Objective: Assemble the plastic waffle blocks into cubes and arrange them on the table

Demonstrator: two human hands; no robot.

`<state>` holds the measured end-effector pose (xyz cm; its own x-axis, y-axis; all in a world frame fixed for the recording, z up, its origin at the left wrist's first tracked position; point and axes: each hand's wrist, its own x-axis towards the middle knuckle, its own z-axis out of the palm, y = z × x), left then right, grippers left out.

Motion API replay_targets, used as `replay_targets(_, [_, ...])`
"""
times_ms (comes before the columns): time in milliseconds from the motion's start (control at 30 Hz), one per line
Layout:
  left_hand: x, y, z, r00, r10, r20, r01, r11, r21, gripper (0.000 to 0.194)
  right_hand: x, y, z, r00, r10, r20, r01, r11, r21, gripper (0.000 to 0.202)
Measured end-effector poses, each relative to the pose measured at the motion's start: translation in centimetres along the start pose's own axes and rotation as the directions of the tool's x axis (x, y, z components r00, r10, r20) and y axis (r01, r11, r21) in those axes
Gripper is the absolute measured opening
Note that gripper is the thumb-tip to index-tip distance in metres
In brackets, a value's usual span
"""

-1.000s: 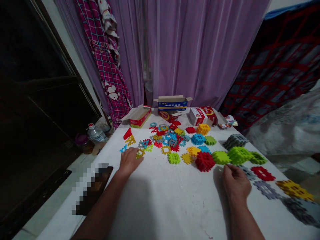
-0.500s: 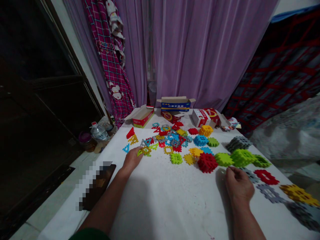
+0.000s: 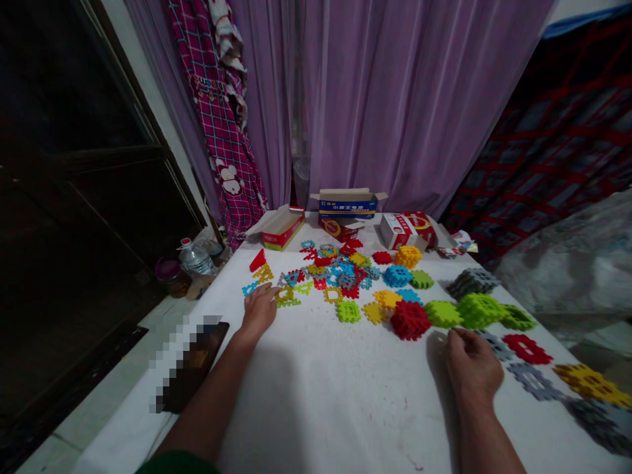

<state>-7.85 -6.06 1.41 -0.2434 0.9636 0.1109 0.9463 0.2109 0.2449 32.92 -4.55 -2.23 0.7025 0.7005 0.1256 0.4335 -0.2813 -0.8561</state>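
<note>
My left hand (image 3: 260,309) is over the table's left part with its fingers slightly apart, touching or just above the small triangular pieces. A blue triangle (image 3: 249,288) and yellow triangles (image 3: 263,272) lie just beyond its fingertips; a yellow-green piece (image 3: 287,297) is at its right. My right hand (image 3: 474,365) rests curled on the white cloth, its fingers pressed together and their inner side hidden. In front of it stand stacks of light green pieces (image 3: 478,311) and a dark red stack (image 3: 411,320).
Mixed coloured pieces (image 3: 345,271) are heaped mid-table. Open boxes, one red (image 3: 284,232) and one blue (image 3: 347,207), stand at the back. Grey stacks (image 3: 473,283) and yellow pieces (image 3: 590,384) lie at the right. A dark flat device (image 3: 200,362) sits by my left forearm.
My left hand has moved a little left, away from the yellow-green piece at its fingertips, and its fingers have spread. My right hand has stayed in place.
</note>
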Motion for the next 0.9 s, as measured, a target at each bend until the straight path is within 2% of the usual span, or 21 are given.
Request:
replay_targets(200, [-0.4, 0.1, 0.7, 0.994, 0.106, 0.025, -0.105, 0.994, -0.036, 0.035, 0.2, 0.5, 0.1, 1.0, -0.026, -0.012, 0.026, 1.0, -0.003, 0.036])
replay_targets(333, [-0.3, -0.1, 1.0, 0.991, 0.132, -0.026, -0.134, 0.985, -0.105, 0.026, 0.1, 0.3, 0.1, 1.0, -0.007, -0.006, 0.007, 1.0, 0.006, 0.035])
replay_targets(433, [-0.1, 0.0, 1.0, 0.988, 0.132, -0.085, -0.147, 0.968, -0.203, 0.023, 0.1, 0.1, 0.1, 1.0, -0.009, -0.018, 0.009, 1.0, 0.012, 0.033])
replay_targets(533, [0.2, 0.7, 1.1, 0.986, 0.09, -0.14, -0.137, 0.915, -0.378, 0.02, 0.1, 0.1, 0.1, 1.0, -0.009, -0.018, 0.009, 1.0, 0.01, 0.032])
replay_targets(633, [0.4, 2.4, 1.6, 0.996, 0.002, -0.088, -0.059, 0.756, -0.652, 0.022, 0.1, 0.1, 0.2, 1.0, -0.001, -0.013, 0.001, 1.0, 0.009, 0.033])
replay_targets(733, [0.2, 4.8, 2.3, 0.991, -0.038, 0.129, 0.131, 0.496, -0.859, 0.033, 0.1, 0.2, 0.2, 1.0, 0.003, 0.01, -0.004, 1.0, 0.005, 0.032])
replay_targets(800, [-0.2, 6.4, 2.7, 0.966, -0.033, 0.256, 0.251, 0.363, -0.898, 0.04, 0.1, 0.2, 0.2, 1.0, -0.016, 0.003, 0.016, 1.0, 0.009, 0.032])
replay_targets(900, [-0.9, 8.2, 2.8, 0.936, -0.011, 0.352, 0.34, 0.289, -0.895, 0.045, 0.0, 0.2, 0.1, 0.999, -0.034, -0.032, 0.035, 0.999, 0.029, 0.032])
